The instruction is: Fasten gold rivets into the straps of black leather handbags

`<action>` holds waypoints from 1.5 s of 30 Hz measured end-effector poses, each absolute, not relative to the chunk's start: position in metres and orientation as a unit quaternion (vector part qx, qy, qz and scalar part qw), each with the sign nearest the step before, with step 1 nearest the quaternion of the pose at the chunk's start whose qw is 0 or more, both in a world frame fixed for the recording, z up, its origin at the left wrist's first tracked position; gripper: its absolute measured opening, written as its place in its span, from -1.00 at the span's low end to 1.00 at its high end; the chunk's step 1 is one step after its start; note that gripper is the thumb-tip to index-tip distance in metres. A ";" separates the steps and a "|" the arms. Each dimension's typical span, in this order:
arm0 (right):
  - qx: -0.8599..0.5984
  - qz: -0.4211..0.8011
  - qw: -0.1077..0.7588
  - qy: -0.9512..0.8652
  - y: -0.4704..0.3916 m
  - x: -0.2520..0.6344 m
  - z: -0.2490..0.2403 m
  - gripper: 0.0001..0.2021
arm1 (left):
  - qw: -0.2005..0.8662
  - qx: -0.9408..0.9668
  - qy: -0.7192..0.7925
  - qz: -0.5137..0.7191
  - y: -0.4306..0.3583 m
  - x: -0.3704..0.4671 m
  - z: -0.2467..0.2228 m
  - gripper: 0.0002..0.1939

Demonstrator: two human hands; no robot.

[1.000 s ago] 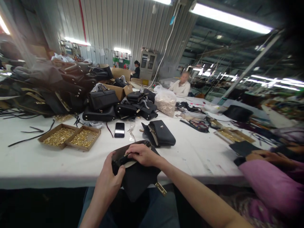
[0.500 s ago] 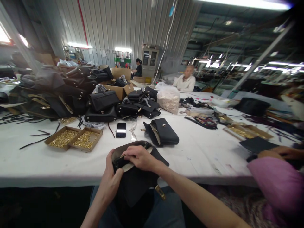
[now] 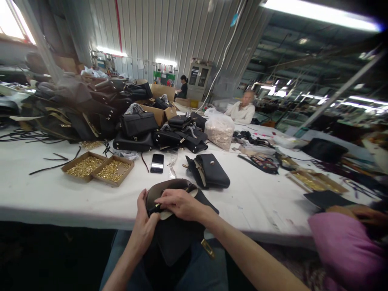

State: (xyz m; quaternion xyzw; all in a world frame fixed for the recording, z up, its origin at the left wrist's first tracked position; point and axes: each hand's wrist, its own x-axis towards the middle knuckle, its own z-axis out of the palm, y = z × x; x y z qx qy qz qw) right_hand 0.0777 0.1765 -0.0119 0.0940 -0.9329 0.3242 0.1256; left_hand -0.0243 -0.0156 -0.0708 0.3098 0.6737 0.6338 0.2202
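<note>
A black handbag with a pale lining rests on my lap against the table edge, its mouth spread open. My left hand is closed round the bag's left rim, thumb on the near edge. At the opening, my right hand has its fingers bent inward over the rim, pinching at the inside edge; what lies between the fingertips is too small to make out. A gold clasp piece hangs from the bag at the right. Just beyond lies a second black handbag, partly open.
Two cardboard trays of small gold hardware sit to the left, near a phone. Black bags are piled behind, beside a filled plastic bag. At right, a co-worker's pink sleeve reaches over the table edge.
The view has tilted and shifted slightly. My right fingers have moved a little at the bag's mouth, and the pale lining edge shows less. My left hand keeps its hold.
</note>
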 end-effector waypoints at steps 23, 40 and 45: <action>0.070 0.367 0.203 -0.905 0.187 0.051 -0.017 -0.74 | 0.110 0.258 0.659 0.698 0.014 0.005 -0.089 -0.37; -0.043 0.413 0.209 -0.885 0.251 0.012 -0.019 -0.78 | 0.192 0.262 0.778 0.537 0.040 -0.031 -0.094 -0.09; -0.048 0.468 0.155 -0.868 0.267 0.012 -0.021 -0.71 | 0.200 0.302 0.731 0.578 0.047 -0.049 -0.105 -0.04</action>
